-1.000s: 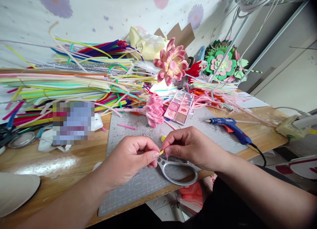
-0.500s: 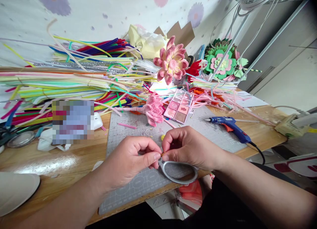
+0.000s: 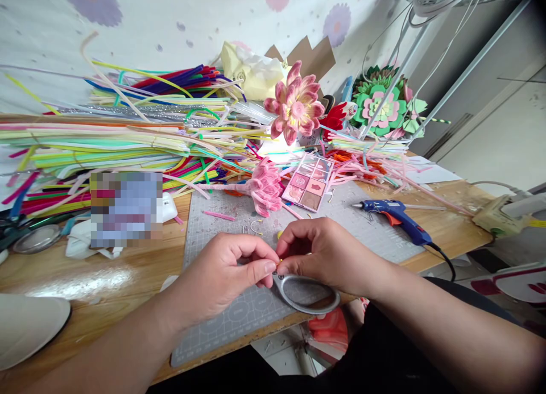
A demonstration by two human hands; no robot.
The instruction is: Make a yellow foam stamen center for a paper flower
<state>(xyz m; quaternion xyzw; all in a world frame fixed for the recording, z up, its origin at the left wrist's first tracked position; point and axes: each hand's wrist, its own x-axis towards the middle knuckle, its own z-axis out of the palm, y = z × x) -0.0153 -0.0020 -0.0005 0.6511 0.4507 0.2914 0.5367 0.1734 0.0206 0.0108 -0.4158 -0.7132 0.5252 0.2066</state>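
My left hand (image 3: 236, 272) and my right hand (image 3: 318, 254) meet fingertip to fingertip over the cutting mat (image 3: 230, 331). Both are closed in a pinch around a tiny yellow-orange piece (image 3: 280, 262), mostly hidden by the fingers and too small to name. Just below the fingertips a grey looped handle (image 3: 307, 312), like that of scissors or snips, lies at the mat's front edge; its other end is covered by my hands. Beyond them rests a pink fuzzy flower (image 3: 265, 188) on its side, with an eyeshadow palette (image 3: 309, 183) at its right.
A blue glue gun (image 3: 396, 216) lies to the right, its cord hanging over the edge. Bundles of pipe cleaners (image 3: 106, 138) fill the back left. A larger pink flower (image 3: 295, 107) stands behind the palette. At the left front is a pale rounded object (image 3: 29, 328).
My right index finger and thumb have shifted very slightly left against the left fingertips. Everything else stays in place.
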